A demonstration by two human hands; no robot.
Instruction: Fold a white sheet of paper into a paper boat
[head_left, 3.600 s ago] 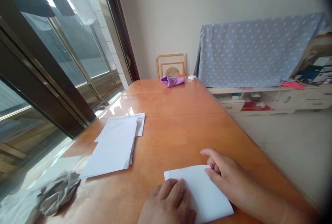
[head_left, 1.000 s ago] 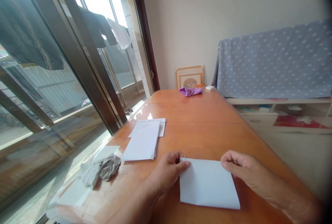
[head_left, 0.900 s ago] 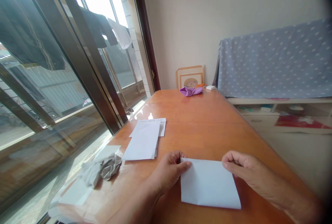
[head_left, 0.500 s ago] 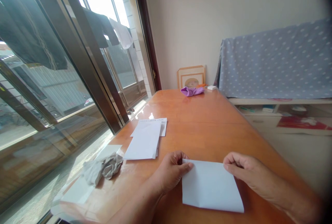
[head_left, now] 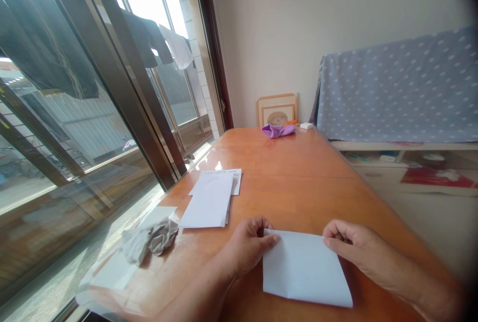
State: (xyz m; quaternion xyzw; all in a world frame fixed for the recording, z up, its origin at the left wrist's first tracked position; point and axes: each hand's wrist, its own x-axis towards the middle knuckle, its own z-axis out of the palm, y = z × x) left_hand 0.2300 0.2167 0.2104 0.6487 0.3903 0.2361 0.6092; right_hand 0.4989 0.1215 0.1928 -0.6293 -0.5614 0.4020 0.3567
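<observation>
Closest to me, a white paper (head_left: 306, 272) is at the near part of the wooden table (head_left: 284, 172); my left hand (head_left: 247, 245) pinches its far left corner, my right hand (head_left: 353, 241) its far right one. Off to my left lies a crumpled grey cloth (head_left: 163, 237), then overlapping papers (head_left: 208, 202), and at the far end something purple (head_left: 277, 131).

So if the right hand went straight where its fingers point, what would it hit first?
The white paper, whose corner the right hand is pinching. Past that, probably the left hand at the paper's left end, though depth is hard to tell.
</observation>
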